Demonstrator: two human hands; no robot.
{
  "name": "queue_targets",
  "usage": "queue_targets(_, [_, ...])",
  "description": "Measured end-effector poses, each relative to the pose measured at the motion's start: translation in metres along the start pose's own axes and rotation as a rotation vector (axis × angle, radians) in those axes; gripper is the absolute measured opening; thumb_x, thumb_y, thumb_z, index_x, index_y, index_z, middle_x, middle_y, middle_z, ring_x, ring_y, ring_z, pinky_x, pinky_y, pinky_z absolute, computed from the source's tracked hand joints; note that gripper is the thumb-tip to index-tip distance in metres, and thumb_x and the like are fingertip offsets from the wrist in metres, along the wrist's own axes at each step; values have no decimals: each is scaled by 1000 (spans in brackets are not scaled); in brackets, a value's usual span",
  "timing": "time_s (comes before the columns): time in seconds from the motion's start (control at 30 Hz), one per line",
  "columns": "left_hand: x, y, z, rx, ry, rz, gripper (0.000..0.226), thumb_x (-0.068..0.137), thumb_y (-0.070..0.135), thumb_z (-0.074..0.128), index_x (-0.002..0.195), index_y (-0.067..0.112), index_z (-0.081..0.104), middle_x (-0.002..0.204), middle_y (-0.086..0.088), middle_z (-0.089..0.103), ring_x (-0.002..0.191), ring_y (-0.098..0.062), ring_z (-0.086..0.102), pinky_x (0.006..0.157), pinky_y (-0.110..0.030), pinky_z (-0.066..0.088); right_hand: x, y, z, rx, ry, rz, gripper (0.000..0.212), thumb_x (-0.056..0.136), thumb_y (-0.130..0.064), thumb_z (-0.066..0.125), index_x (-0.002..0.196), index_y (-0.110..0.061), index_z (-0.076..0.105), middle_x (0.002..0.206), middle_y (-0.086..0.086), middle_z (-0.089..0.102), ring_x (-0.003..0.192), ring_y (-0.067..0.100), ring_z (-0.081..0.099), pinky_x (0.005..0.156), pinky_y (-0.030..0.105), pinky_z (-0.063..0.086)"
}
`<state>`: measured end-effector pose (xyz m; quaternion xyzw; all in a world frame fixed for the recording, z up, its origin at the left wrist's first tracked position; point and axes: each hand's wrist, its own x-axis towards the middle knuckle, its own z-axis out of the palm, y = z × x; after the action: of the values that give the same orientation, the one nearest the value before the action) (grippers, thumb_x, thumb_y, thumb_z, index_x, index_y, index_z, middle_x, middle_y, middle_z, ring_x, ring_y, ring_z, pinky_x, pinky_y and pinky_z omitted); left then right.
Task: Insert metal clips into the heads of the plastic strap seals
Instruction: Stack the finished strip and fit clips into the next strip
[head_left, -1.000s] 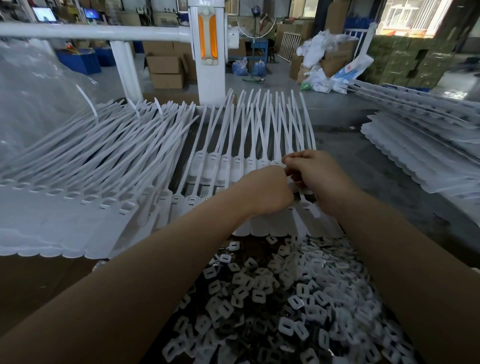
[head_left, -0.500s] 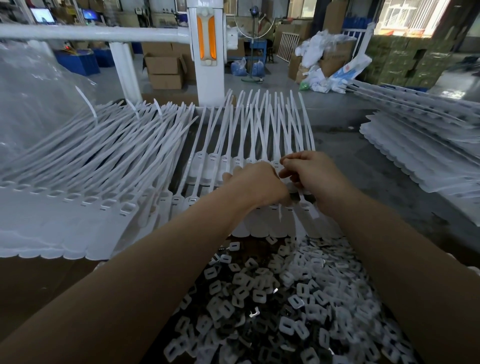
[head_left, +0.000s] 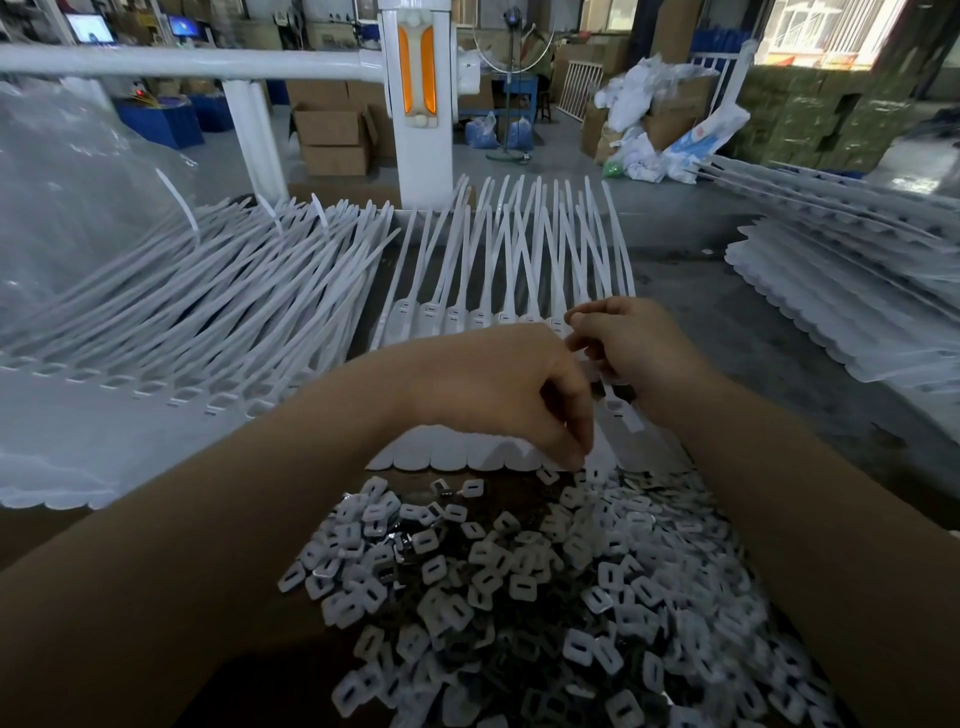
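**Two hands at the row of strap seals above the clip heap**

The strap seals (head_left: 498, 270) are white plastic: long thin tails fanning toward twelve o'clock, each ending in a small slotted head and a flat rounded tag. One row lies flat at the centre of the counter (head_left: 779, 332), heads side by side. A much larger layered stack of seals (head_left: 182, 312) spreads at nine to ten o'clock, partly under a clear plastic sheet (head_left: 67, 197), and another stack (head_left: 852, 291) lies at two to three o'clock.

At six o'clock a loose heap of clips (head_left: 519, 582) covers the dark counter: small squarish pieces, each with a slot, pale with glints of metal.

The right hand (head_left: 628, 348) has its grip curled over the right end of the row, fingers bent onto a seal. The left hand (head_left: 519, 395) points downward, fingertips pinched together just above the far edge of the heap; whether a clip sits between them cannot be told.

Beyond, at twelve o'clock, stand a white post with orange strips (head_left: 415, 98), a white rail (head_left: 182, 62), cardboard boxes (head_left: 332, 135) and bags on a grey floor.
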<state>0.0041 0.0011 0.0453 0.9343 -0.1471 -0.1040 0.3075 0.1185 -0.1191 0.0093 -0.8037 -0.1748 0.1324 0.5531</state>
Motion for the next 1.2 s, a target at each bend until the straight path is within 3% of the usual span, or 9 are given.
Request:
queue_targets(0.3, [-15,-5,7,55,-208,-72,33,72,28,85,103,32,72,89,9,69,76,1,62,63,-9,47,0,1,0,4,-2,3,12,97,-19,55,103,-15,65,86,0,69,76,8,55,71,26,43])
queue_targets(0.47, [-15,-4,11,98,-215,-80,13,77,28,81,85,32,71,83,17,66,73,10,59,59,-1,41,1,2,0,1,-2,10,12,96,-19,54,101,-17,65,86,-1,69,79,10,55,74,29,45])
queue_targets(0.6, [-16,-4,11,60,-199,-109,6,83,27,76,88,25,75,71,27,68,67,10,63,56,-1,42,1,2,-1,-2,1,10,12,96,-20,55,101,-18,65,86,-1,70,81,13,56,74,31,46])
queue_targets(0.7, [-18,-6,7,-19,-157,-122,10,84,27,75,92,21,78,77,18,73,68,1,67,61,-9,49,1,1,-2,-1,1,8,12,96,-21,56,101,-18,66,87,0,70,81,14,56,72,31,47])
queue_targets(0.8, [-23,-11,2,-114,-157,-167,12,84,27,75,96,24,78,87,14,75,82,-8,71,82,-23,56,0,1,-3,3,0,7,11,96,-21,56,100,-18,66,87,0,70,81,14,56,70,30,47])
queue_targets(0.83, [-24,-12,1,-137,-169,-178,12,84,27,74,95,26,77,89,14,75,84,-7,71,83,-23,56,0,1,-3,12,-1,6,11,96,-20,56,100,-18,66,86,1,70,80,14,56,68,29,47])
queue_targets(0.9, [-25,-14,-1,-199,-172,-190,8,85,25,74,91,29,76,87,12,75,78,-5,70,72,-16,54,-1,1,-3,40,4,-8,13,96,-19,55,101,-15,67,84,0,70,73,10,56,63,25,44])
queue_targets(1.03, [-25,-24,-6,-455,55,-299,5,85,17,72,88,21,75,79,6,74,68,-2,65,61,-13,49,-5,-2,-5,16,-21,-158,12,94,-15,58,94,-19,69,74,-6,70,54,-7,57,51,12,42])
queue_targets(1.2, [-26,-35,-10,-834,266,-446,5,84,8,68,88,9,72,68,1,70,58,-5,62,54,-16,51,-15,-8,-4,-71,-292,-294,10,91,-14,64,86,-20,70,67,-7,70,59,1,58,50,10,42])
